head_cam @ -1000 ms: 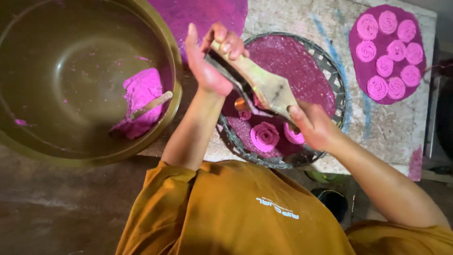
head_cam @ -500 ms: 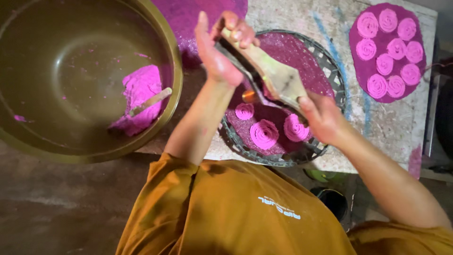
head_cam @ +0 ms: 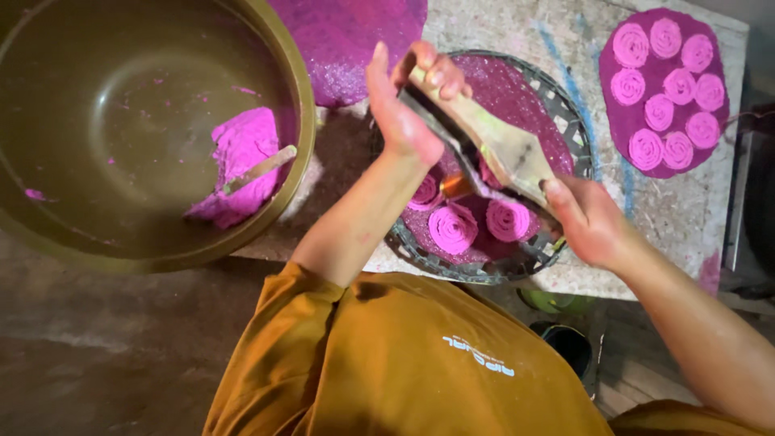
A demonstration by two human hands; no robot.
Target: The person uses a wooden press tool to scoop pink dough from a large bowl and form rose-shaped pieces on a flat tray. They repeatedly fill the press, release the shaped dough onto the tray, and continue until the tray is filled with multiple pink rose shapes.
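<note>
While raised, both hands point(head_cam: 412, 105) on press point(head_cam: 492, 149)

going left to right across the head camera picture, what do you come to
large olive bowl → pink dough lump in it → left hand → wooden press → right hand → pink spiral coils on a purple mat

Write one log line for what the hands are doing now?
left hand: grips wooden press | right hand: grips press handle | below: round tray with pink spirals

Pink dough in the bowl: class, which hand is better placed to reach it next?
Probably left: the left hand is nearest the bowl; the right hand grips the wooden press farther off.
</note>
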